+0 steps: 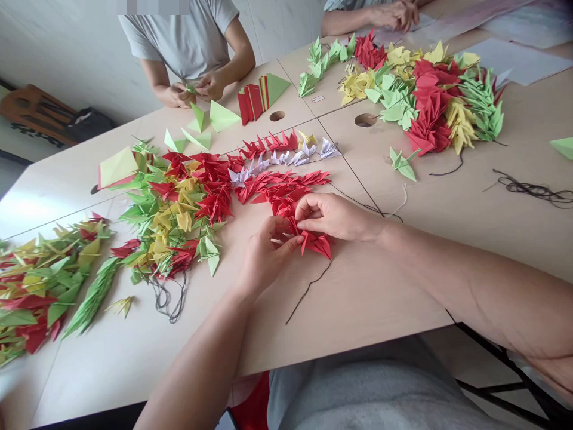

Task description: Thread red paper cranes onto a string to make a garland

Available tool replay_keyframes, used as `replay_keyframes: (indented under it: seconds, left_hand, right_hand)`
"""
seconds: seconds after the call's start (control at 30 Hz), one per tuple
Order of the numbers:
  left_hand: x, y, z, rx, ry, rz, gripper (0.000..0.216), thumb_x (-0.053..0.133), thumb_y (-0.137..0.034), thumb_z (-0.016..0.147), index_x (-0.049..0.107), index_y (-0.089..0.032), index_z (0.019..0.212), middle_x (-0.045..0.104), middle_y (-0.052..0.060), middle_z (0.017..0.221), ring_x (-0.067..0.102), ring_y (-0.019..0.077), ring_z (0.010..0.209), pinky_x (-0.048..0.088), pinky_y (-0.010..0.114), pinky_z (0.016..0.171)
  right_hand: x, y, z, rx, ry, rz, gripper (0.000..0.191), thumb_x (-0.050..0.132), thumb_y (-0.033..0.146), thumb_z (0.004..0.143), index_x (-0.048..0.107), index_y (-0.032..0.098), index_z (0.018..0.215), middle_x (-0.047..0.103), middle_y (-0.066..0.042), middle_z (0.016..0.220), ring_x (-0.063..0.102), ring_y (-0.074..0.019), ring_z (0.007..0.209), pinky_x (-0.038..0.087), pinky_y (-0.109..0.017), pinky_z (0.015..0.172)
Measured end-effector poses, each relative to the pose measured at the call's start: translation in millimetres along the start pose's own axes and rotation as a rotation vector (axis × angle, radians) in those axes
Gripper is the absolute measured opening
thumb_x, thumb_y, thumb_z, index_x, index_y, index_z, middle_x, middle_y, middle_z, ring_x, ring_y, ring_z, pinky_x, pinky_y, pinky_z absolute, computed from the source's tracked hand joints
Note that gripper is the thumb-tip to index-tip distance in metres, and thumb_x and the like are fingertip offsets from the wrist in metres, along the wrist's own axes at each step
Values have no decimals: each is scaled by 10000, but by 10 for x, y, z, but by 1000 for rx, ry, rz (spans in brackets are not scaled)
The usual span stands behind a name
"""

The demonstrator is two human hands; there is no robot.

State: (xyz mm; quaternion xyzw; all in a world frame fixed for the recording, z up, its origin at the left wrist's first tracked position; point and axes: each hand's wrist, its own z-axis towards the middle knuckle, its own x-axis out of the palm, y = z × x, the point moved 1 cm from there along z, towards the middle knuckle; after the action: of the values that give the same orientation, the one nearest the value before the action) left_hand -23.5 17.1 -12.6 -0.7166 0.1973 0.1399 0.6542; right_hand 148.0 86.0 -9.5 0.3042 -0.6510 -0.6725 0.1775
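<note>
My left hand (266, 254) and my right hand (333, 216) meet over the middle of the wooden table (367, 298). Both are closed in a pinch on a red origami crane (317, 243) that lies at the near end of a strung row of red cranes (282, 185). A dark thread (308, 291) trails from under this crane toward the table's front edge. Behind the red row lies a short row of white cranes (286, 158).
A pile of red, yellow and green cranes (174, 212) lies left, another (430, 95) at the back right, and a third (40, 286) at the far left. A person across the table folds green paper (191, 89). Loose dark thread (532, 190) lies at right.
</note>
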Motion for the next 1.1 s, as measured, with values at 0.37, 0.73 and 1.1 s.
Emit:
replay_keyframes:
  seconds: [0.37,0.73,1.1]
  left_hand:
    - [-3,78,26,-21,-14,-100,251,699,-367,816,603,-216,992,690,26,882,635,152,746,476,267,634]
    - [-3,52,35,20,-73,-48,144,616,-197,808,611,-204,952,652,9,875,602,132,777,466,248,678]
    - [1,24,17,60,-91,128,108,632,-295,851,623,-203,908,625,5,803,538,126,684,424,250,605]
  right_hand:
    - [10,-35,9,0,-3,65,100,643,149,756,565,204,783,657,-7,802,627,-152,741,511,-289,645]
    - [28,-8,-35,-85,-31,-101,113,573,101,769,576,197,828,647,2,812,611,-136,728,503,-274,674]
    - [27,-13,-31,-78,-11,-131,123,558,102,760,568,202,832,642,-5,822,605,-145,742,498,-281,689]
